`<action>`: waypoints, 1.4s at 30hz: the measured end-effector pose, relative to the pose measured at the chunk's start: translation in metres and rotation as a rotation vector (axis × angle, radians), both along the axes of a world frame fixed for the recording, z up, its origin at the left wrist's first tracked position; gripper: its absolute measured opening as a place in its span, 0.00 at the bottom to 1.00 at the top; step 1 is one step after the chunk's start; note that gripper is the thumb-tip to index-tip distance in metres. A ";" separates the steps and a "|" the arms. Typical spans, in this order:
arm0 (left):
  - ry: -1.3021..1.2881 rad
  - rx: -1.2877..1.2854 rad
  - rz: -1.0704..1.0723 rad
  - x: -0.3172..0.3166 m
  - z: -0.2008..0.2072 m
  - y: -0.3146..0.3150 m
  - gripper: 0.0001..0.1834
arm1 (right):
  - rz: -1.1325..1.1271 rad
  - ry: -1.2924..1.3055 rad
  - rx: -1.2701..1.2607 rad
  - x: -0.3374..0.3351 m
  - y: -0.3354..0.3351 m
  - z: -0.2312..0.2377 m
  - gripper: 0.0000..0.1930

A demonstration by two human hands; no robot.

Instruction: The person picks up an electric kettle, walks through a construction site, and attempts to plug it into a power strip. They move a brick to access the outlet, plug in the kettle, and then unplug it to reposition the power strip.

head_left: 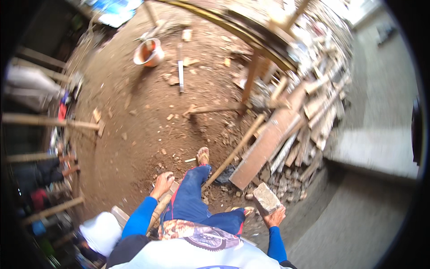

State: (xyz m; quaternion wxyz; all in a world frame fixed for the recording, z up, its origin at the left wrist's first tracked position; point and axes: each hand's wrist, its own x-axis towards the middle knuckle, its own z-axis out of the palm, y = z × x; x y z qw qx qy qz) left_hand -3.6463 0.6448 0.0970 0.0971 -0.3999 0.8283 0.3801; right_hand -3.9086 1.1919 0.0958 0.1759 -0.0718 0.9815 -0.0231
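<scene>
My right hand (pixel 275 217) is closed on the near end of a pale, rough block (pixel 267 197), held out to the right beside the rubble. My left hand (pixel 163 184) is out over the dirt on the left, its fingers loosely apart with nothing seen in them. Right next to it is a length of wood (pixel 169 195), which runs down along my left leg; whether the hand touches it I cannot tell. Both forearms are in blue sleeves. One sandalled foot (pixel 203 156) stands on the dirt ahead, the other close to the block.
Scrap wood (pixel 309 134) is heaped at the right, with a wide plank (pixel 268 148) and a pole (pixel 234 145) leaning from it. Beyond rises a grey cement wall (pixel 376 143). An orange-and-white bucket (pixel 148 53) stands far left of centre. A wooden frame (pixel 251 76) spans the top right.
</scene>
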 end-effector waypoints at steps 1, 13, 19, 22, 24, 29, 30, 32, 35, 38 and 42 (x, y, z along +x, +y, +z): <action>0.014 0.030 0.113 0.011 0.001 -0.024 0.20 | 0.070 -0.012 0.036 -0.012 -0.031 0.011 0.51; -0.103 0.175 0.903 0.180 -0.015 -0.098 0.15 | 0.438 -0.160 -0.012 -0.118 -0.377 -0.008 0.55; -0.290 0.397 0.747 0.213 -0.050 -0.099 0.18 | 0.800 -0.006 -0.043 -0.154 -0.549 -0.060 0.57; -0.480 0.191 -0.209 0.206 -0.050 -0.179 0.20 | 0.811 0.030 -0.019 -0.150 -0.651 -0.057 0.57; -0.397 0.421 0.280 0.197 -0.025 -0.259 0.21 | 0.708 0.030 0.021 -0.142 -0.728 -0.039 0.54; 0.167 0.340 1.165 0.141 0.039 -0.496 0.21 | 0.585 -0.242 0.139 -0.153 -0.934 0.043 0.46; 0.242 0.229 1.216 0.129 0.049 -0.546 0.22 | 0.579 -0.235 0.129 -0.154 -0.975 0.057 0.44; 0.344 0.238 1.250 0.114 0.068 -0.637 0.23 | 0.612 -0.182 0.097 -0.153 -1.052 0.074 0.42; 0.376 0.247 1.168 0.116 0.084 -0.746 0.24 | 0.643 -0.231 0.068 -0.158 -1.157 0.082 0.41; 0.336 0.245 1.061 0.137 0.069 -0.855 0.26 | 0.669 -0.116 0.017 -0.149 -1.254 0.076 0.41; 0.153 0.299 1.002 0.182 0.019 -1.005 0.26 | 0.617 -0.137 0.075 -0.137 -1.400 0.070 0.47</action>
